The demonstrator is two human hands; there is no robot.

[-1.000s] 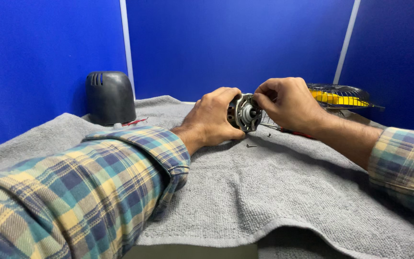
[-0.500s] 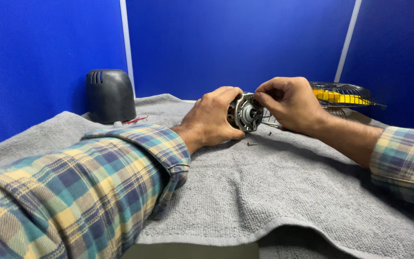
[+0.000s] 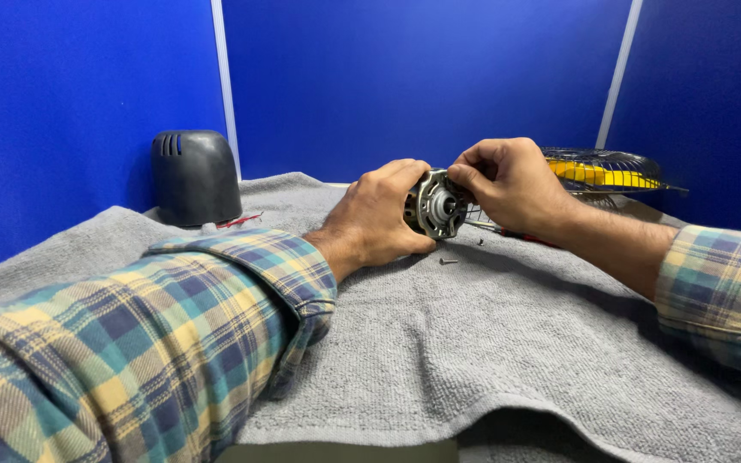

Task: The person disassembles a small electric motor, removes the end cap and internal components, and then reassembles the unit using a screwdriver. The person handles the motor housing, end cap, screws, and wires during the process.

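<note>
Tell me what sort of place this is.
Probably a small repair or disassembly bench in a partitioned booth. Blue partition panels close it in, a grey towel pads the table, and both hands hold a small metal fan motor, with a wire fan guard and dark motor cover nearby.

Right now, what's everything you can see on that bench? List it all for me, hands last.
motor: one, grey metal, round, held off the towel between both hands
screws: at least two, small and dark, loose on the towel just below the motor
motor cover: one, dark grey, domed with slots, far left on the towel
fan guard: one, dark wire, with yellow blades inside, far right behind the right hand
wires: red, thin, beside the motor cover
towel: one, grey, covering the bench
partition panels: blue, behind the bench
left hand: gripping the motor's left side, plaid sleeve
right hand: fingers on the motor's top right edge, plaid sleeve
</note>
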